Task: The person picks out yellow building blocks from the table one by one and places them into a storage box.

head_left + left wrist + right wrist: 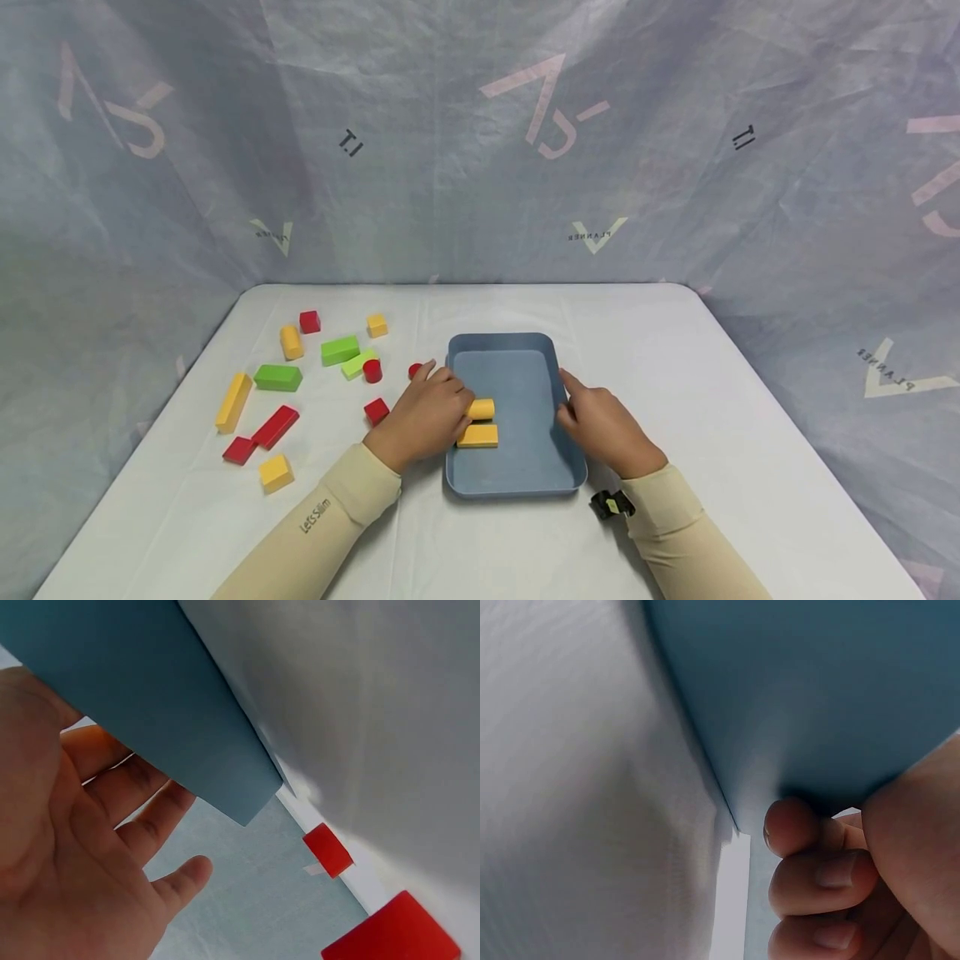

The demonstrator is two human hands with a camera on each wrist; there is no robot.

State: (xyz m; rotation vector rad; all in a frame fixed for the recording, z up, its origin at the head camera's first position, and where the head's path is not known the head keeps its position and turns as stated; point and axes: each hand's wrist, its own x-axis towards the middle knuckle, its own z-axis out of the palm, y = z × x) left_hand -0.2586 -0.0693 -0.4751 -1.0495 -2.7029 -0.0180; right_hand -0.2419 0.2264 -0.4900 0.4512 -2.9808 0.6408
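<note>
A blue-grey rectangular tray (517, 487) lies at the middle of the table. My left hand (429, 410) reaches over its left wall, the fingers at the left end of a yellow cylinder (483, 409) inside; they appear to hold it, though the fingertips are hidden. Nearer me in the tray is a yellow rectangular block (480, 436), partly covered by that hand. My right hand (606, 427) grips the tray's right rim, its other fingers curled against the outer wall. From the left wrist view, the tray wall (142, 697) hides the left fingertips.
Several loose blocks lie left of the tray, including a red cube (377, 411), a red cylinder (372, 371), a green block (278, 377) and a long yellow block (234, 403). A small black device (611, 504) is by the right wrist. Grey cloth (480, 167) hangs behind the table.
</note>
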